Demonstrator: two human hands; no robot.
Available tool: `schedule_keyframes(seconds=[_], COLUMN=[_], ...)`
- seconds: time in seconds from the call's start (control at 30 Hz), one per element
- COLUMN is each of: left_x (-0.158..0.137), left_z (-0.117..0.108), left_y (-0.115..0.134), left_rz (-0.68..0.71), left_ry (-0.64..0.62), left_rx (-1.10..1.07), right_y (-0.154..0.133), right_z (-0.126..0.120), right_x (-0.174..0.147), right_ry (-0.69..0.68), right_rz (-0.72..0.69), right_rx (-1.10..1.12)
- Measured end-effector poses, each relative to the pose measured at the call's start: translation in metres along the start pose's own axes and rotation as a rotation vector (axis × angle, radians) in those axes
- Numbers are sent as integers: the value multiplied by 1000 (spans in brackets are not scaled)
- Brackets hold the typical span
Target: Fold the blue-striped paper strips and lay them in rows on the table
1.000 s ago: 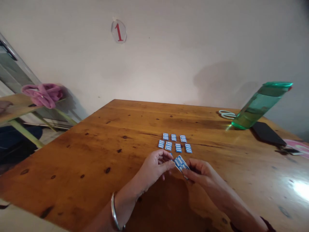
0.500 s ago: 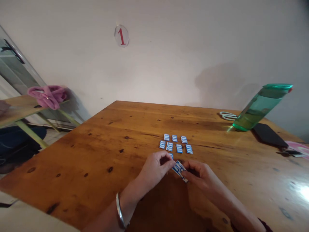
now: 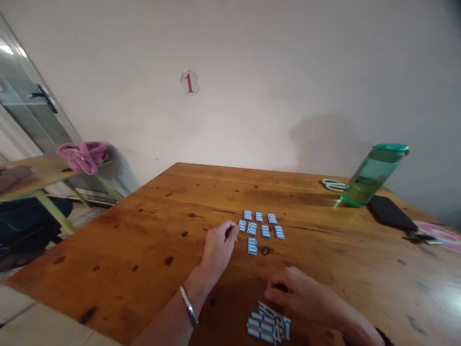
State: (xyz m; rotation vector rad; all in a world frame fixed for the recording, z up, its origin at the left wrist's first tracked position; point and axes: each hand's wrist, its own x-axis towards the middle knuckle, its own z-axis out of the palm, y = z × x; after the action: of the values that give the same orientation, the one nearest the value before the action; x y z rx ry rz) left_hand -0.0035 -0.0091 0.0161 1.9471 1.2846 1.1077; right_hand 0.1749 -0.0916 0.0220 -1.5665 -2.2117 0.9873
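Observation:
Several small stacks of blue-and-white printed pieces (image 3: pixel 252 246) lie in rough rows on the wooden table. My left hand (image 3: pixel 219 242) has its thumb and fingers pinched together right at the edge of the leftmost stack (image 3: pixel 242 225). Whatever is between those fingertips is too small to make out. Closer to me, my right hand (image 3: pixel 293 288) rests curled on the table, its fingers folded in and their inside hidden. Just below it is a loose, overlapping pile of larger blue-and-white sheets (image 3: pixel 266 327).
A tilted green bottle (image 3: pixel 372 175) stands at the right, near a dark flat case (image 3: pixel 392 213), a coiled white cable (image 3: pixel 333 185) and a pink round item (image 3: pixel 441 234). On a side bench (image 3: pixel 39 178) at the left lies a pink fuzzy bundle (image 3: pixel 84 154).
Both hands held one blue-and-white sheet between them; now they are apart. My left hand has moved to the leftmost stack, while the right has drawn back toward me. The view has tilted up.

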Motion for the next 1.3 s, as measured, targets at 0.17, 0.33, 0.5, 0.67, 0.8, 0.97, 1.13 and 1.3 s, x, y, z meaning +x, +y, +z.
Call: schedule_keyframes(seconds=[0.17,0.33,0.5,0.67,0.8,0.97,1.13,1.3], left_x=[1,2,15,34,44,52,61,50], left_z=[2,11,22,45,73,103,108,73], left_y=[-8,-14,5,18,13,15,10,-14], left_rz=[39,139,236,291,375,397,293,123], left_ry=[87,123,-101,-243,-354,-452,-484,-425], left_rx=[60,134,428,540,653,739,765,826], right_y=[22,59,84,87,83,80,79,78], right_z=[-7,-20,-22,-20,-20,-21,-21,-21], right_x=[15,26,28,30,30,31,31,30], right_ry=[521,863,1025,1048,1059,1049,1040,1024], right_rz=[45,202,297,304,297,284,290,295], right_rx=[53,75,124,156,149,130,100,86])
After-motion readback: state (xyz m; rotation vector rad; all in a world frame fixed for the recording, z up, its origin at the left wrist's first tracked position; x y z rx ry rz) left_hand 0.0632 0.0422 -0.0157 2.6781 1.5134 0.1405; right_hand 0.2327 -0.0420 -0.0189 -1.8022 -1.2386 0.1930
